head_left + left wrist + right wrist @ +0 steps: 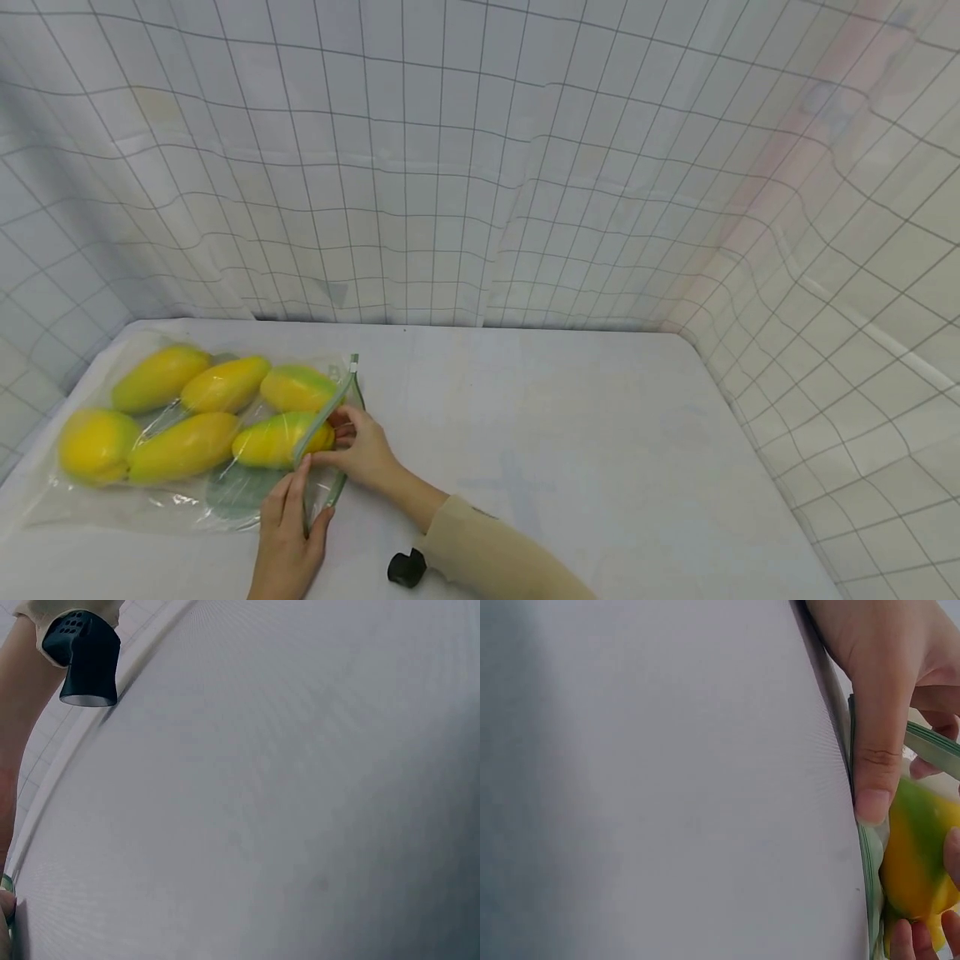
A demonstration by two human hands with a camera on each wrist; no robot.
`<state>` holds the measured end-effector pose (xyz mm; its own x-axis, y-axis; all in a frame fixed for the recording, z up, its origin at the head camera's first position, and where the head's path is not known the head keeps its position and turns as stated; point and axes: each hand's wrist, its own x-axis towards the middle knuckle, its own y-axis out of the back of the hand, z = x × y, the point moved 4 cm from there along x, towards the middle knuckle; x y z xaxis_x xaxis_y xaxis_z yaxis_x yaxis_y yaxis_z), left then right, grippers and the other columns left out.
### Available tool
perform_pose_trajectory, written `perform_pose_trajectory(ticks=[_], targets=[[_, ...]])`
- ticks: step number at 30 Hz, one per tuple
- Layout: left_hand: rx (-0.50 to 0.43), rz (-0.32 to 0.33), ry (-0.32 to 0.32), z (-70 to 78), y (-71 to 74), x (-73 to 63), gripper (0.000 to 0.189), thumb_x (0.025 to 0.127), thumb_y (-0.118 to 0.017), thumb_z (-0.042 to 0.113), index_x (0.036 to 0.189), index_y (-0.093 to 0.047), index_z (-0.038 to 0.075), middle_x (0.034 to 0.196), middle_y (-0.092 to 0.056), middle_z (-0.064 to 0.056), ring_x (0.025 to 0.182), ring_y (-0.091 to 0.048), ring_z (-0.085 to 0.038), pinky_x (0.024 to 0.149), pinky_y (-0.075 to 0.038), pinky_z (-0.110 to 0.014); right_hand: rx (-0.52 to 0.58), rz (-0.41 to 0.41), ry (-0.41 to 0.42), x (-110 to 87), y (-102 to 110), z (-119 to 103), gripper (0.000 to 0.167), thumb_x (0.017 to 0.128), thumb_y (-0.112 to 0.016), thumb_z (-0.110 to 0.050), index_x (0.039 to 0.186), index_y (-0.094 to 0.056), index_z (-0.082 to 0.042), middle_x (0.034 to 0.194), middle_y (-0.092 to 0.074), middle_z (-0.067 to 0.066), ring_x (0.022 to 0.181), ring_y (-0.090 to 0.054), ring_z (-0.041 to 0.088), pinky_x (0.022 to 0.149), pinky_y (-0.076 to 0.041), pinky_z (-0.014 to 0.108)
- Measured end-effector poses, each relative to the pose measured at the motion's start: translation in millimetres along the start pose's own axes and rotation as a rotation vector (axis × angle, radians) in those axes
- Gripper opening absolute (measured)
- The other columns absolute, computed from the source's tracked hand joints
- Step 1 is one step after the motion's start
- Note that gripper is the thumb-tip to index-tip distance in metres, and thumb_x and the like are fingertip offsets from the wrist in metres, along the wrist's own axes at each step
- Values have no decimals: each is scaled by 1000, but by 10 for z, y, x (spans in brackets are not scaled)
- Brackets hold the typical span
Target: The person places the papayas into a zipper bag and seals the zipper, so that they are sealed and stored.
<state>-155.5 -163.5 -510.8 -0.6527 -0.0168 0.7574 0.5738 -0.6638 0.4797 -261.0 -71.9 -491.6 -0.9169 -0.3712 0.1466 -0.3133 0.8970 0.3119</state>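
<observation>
A clear zip bag [172, 508] with green zip strips lies flat on the left of the table, several yellow-green papayas [183, 446] inside. My right hand [367, 454] is at the bag's mouth, its fingers round the near end of one papaya [273, 442], most of which lies inside the plastic. My left hand [288, 521] holds the mouth at its near side. In the right wrist view the left thumb [874, 780] lies on one green strip [870, 885], and the papaya [919, 847] shows between the two strips.
The white table [570, 450] reaches right from the bag to a gridded cloth wall [840, 392]. Another gridded cloth [450, 208] hangs behind the table. A black wrist device [407, 568] sits by my right sleeve [495, 550].
</observation>
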Motion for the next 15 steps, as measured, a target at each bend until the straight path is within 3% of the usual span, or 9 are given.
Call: perform_pose_trajectory(ticks=[5,9,15], targets=[[-11,-5,6,7,3,-3,67,95,-34,48,132,-40,-7,108,-41,-26,95,-37,-37,102,-11,-10,59,21,-31,-3,168,-1,46,73,-77,-10,113,-55,-4,106,-58,8,88,-58,13,75,-47,17],[-7,-11,15,18,5,-2,67,94,-33,48,132,-40,-7,107,-41,-26,95,-37,-37,102,-11,-9,111,127,-23,86,366,-18,39,77,-72,-10,112,-56,-2,104,-59,14,89,-58,23,74,-48,19],[5,-21,29,33,12,9,68,94,-32,49,133,-39,-6,107,-41,-25,94,-37,-37,102,-10,-9,105,244,54,314,578,-138,35,82,-68,-11,113,-55,0,102,-59,20,88,-59,25,73,-48,19]])
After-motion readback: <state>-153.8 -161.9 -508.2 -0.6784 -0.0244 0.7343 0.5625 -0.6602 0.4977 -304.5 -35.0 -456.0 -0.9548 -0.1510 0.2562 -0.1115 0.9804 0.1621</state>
